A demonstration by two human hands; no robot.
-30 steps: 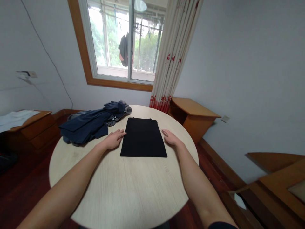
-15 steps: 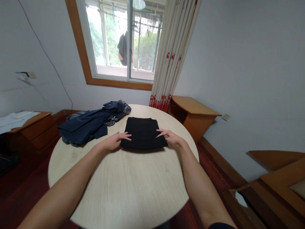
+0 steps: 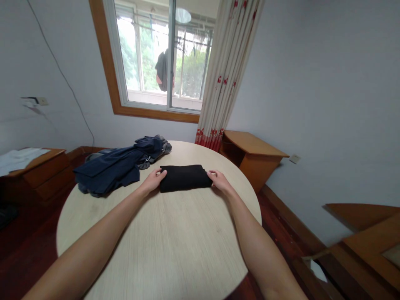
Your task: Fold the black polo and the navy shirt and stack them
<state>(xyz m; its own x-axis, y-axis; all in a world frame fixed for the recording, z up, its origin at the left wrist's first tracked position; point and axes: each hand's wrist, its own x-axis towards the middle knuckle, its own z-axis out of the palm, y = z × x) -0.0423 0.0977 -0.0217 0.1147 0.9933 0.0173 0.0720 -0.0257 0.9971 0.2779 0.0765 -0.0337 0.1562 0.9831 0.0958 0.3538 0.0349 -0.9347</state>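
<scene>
A black garment (image 3: 186, 178), folded into a narrow flat bundle, lies across the pale round table (image 3: 175, 241); its exact kind does not show. My left hand (image 3: 154, 180) grips its left end, thumb on top and fingers curled behind or under the edge. At the opposite end my right hand (image 3: 219, 180) pinches the cloth in the same way, thumb above. The undersides of both grips are hidden. To the left of my left hand rests a loose heap of dark blue and grey clothes (image 3: 115, 164).
Behind the table hang a white and red curtain (image 3: 215, 112) and a window (image 3: 156, 62). A wooden cabinet (image 3: 253, 150) stands close to the table's back right. Another wooden cabinet (image 3: 40, 171) with white cloth (image 3: 20, 158) on it is at the left.
The black garment has gone from a deeper, roughly square shape to a narrow strip, its near part folded away from me. My hands have closed from lying spread on it to gripping its ends.
</scene>
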